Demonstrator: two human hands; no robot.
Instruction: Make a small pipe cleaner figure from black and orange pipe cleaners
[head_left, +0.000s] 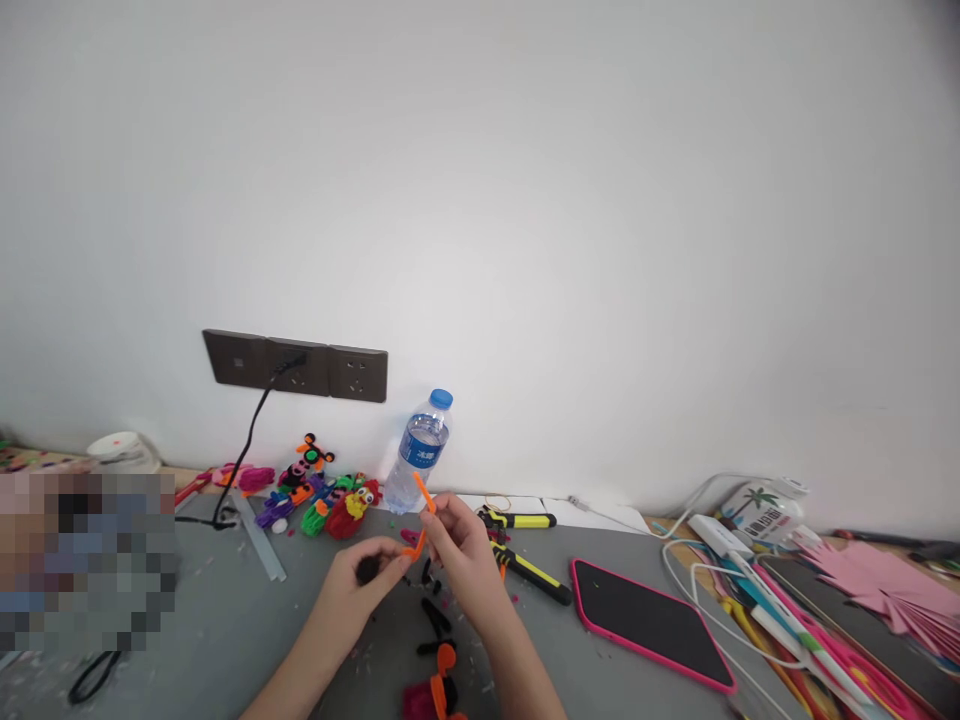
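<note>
My left hand [360,578] pinches a small black fuzzy piece and the lower end of an orange pipe cleaner [421,512]. My right hand [459,540] grips the same orange pipe cleaner higher up, so its tip sticks up in front of a water bottle [417,452]. Both hands hover over a grey table [225,620]. Below them lie black pipe cleaner bits [435,620] and an orange, black and pink fuzzy figure [435,695].
Finished pipe cleaner figures [322,495] lie by the wall under a dark socket strip [296,366] with a black cable plugged in. Yellow-handled pliers [525,560], a pink-cased tablet [649,622], white cables, pens and pink paper [885,590] fill the right side.
</note>
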